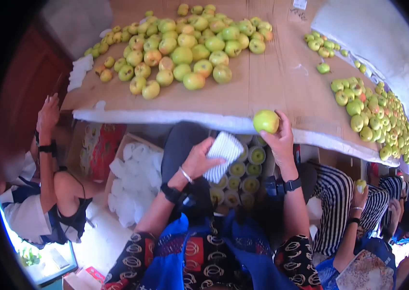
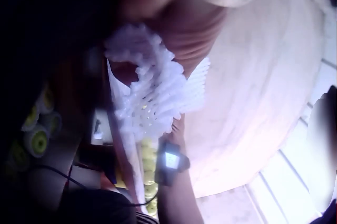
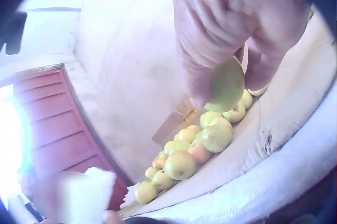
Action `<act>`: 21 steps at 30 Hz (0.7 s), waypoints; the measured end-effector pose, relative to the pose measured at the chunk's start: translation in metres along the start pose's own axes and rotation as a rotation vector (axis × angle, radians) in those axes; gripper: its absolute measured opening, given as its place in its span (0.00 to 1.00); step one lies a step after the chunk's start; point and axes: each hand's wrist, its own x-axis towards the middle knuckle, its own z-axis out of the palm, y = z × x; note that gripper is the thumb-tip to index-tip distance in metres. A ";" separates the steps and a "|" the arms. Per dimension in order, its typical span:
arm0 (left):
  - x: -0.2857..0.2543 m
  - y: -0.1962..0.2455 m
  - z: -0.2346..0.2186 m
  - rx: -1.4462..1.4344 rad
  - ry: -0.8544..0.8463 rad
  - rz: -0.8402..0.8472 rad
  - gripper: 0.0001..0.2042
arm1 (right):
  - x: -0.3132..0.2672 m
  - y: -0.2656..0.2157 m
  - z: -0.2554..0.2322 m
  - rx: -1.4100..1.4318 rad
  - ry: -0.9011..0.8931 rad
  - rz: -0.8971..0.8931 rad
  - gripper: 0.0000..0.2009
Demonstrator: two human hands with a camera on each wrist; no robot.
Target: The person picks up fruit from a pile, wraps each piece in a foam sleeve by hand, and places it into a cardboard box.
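Note:
My left hand [image 1: 197, 160] grips a white ribbed foam fruit sleeve [image 1: 225, 153], held below the table's front edge. In the left wrist view the sleeve [image 2: 158, 90] shows its wavy cut rim, spread partly open. At the table edge my right hand [image 1: 282, 143] holds a yellow-green apple [image 1: 266, 122] between thumb and fingers. From the right wrist the same apple [image 3: 227, 84] overlaps the pile behind it. Sleeve and apple are apart. Under both hands stands a box of apples [image 1: 237, 169], several seated in white foam sleeves.
Loose apples [image 1: 182, 55] lie heaped on the cardboard-covered table [image 1: 252, 92], with another heap [image 1: 364, 108] at right. A carton of white foam sleeves [image 1: 134, 179] stands at my left. Other people sit on both sides, one in striped trousers [image 1: 335, 203] close at right.

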 end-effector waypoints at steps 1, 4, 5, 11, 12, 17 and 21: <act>-0.002 -0.002 0.001 0.000 -0.041 0.034 0.13 | -0.020 -0.003 -0.005 0.236 0.016 0.182 0.26; -0.001 -0.017 0.010 -0.149 -0.118 0.065 0.13 | -0.056 -0.002 -0.006 0.543 -0.008 0.339 0.26; 0.000 -0.018 0.015 -0.171 -0.079 0.132 0.14 | -0.067 0.002 -0.005 0.701 0.024 0.371 0.26; -0.003 -0.015 0.012 -0.339 -0.300 -0.088 0.13 | -0.103 0.023 0.001 1.052 -0.072 0.554 0.34; -0.005 -0.015 0.011 -0.359 -0.357 -0.089 0.13 | -0.104 0.022 0.003 1.056 -0.079 0.559 0.34; -0.006 -0.014 0.008 -0.312 -0.419 -0.228 0.14 | -0.117 0.028 0.019 1.227 -0.193 0.638 0.34; -0.006 -0.019 0.009 -0.281 -0.459 -0.183 0.13 | -0.120 0.029 0.024 1.292 -0.265 0.643 0.33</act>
